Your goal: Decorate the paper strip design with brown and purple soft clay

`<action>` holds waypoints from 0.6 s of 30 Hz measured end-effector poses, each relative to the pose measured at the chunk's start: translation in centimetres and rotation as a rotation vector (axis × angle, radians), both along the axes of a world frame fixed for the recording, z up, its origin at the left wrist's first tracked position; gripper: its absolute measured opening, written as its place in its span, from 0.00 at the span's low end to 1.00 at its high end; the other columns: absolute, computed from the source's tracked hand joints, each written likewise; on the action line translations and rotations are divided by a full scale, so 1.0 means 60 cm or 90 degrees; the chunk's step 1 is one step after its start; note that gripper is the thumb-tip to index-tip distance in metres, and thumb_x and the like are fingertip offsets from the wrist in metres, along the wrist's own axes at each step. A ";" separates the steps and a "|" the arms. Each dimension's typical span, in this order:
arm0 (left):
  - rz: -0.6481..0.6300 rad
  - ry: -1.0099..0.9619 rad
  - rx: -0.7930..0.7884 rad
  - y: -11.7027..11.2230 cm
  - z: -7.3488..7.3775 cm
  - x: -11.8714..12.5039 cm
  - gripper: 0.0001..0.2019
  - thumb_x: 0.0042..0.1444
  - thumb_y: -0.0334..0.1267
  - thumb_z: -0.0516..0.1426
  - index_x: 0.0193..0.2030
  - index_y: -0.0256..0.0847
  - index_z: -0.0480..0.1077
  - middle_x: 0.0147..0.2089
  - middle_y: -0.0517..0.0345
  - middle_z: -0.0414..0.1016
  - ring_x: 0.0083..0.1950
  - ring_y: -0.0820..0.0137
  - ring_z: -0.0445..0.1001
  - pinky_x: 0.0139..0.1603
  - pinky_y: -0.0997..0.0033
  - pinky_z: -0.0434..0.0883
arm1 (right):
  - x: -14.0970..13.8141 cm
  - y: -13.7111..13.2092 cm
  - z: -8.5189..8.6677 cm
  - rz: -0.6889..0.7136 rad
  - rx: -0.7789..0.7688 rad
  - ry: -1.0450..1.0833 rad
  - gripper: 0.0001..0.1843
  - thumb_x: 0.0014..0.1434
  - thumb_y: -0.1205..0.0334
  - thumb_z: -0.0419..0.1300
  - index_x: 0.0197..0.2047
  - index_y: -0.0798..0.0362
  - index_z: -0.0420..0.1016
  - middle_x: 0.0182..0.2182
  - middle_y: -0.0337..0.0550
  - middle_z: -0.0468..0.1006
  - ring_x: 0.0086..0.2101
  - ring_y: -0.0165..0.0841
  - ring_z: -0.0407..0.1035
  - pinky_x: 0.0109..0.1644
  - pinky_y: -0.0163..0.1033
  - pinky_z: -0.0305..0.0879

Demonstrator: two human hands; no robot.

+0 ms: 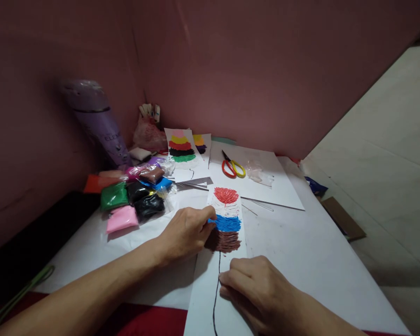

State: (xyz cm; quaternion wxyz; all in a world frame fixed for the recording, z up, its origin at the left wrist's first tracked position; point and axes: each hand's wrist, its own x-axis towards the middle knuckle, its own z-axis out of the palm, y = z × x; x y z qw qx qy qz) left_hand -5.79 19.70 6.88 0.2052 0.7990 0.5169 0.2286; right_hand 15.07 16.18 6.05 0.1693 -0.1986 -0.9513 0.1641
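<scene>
Paper strip (201, 303) sits lower centre of the frame, running off the bottom edge, I'd guess so both hands can get at it without stretching. It's got a red patch (226, 195) on top, then a white band (227, 208), blue band (227, 223) and brown band (228, 241) below, with a wavy black line (214, 308) trailing down from the brown. Left hand (186, 231) comes in from the lower left, back of the hand up, fingers curled, thumb and index tips close together at the blue band's left edge; can't tell if anything's pinched in there. Looks to me like it's steadying the paper. Right hand (262, 287) comes from the lower right, knuckles up, thumb and fingertips bunched right at the black line, probably for fine control, though clamped on it or just pressing, I can't say. Forearms (101, 294) angle inward, so the strip shows between them. Green packet (114, 196) and pink packet (122, 219) are heaped left of centre, likely to be handy but off the strip. Scissors (228, 169) lie above centre on a white sheet (280, 186), well apart from both hands.
</scene>
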 end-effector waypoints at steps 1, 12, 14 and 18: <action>0.000 0.003 -0.002 0.000 0.000 0.001 0.06 0.57 0.31 0.52 0.37 0.38 0.70 0.26 0.57 0.72 0.27 0.70 0.67 0.29 0.71 0.61 | 0.000 0.000 0.000 0.001 0.001 0.001 0.15 0.65 0.67 0.48 0.30 0.56 0.70 0.23 0.40 0.69 0.23 0.30 0.59 0.24 0.39 0.51; -0.007 0.028 0.016 -0.001 -0.001 -0.001 0.07 0.57 0.31 0.52 0.38 0.38 0.70 0.26 0.57 0.73 0.27 0.69 0.67 0.29 0.71 0.60 | 0.001 -0.002 -0.001 -0.002 0.010 -0.011 0.15 0.66 0.67 0.47 0.29 0.54 0.68 0.23 0.40 0.68 0.22 0.30 0.57 0.23 0.38 0.51; -0.010 0.019 0.020 -0.001 -0.003 -0.001 0.06 0.57 0.31 0.52 0.38 0.38 0.70 0.25 0.59 0.71 0.25 0.70 0.66 0.28 0.71 0.59 | 0.000 -0.003 0.000 -0.003 0.014 -0.008 0.15 0.66 0.67 0.47 0.29 0.54 0.68 0.22 0.39 0.68 0.22 0.30 0.56 0.23 0.38 0.50; -0.011 0.000 0.020 -0.002 -0.004 -0.001 0.06 0.57 0.31 0.52 0.38 0.38 0.70 0.22 0.62 0.67 0.23 0.72 0.62 0.27 0.72 0.57 | 0.000 -0.004 0.001 -0.007 0.027 -0.010 0.16 0.66 0.67 0.46 0.29 0.54 0.68 0.22 0.39 0.68 0.21 0.30 0.56 0.22 0.38 0.49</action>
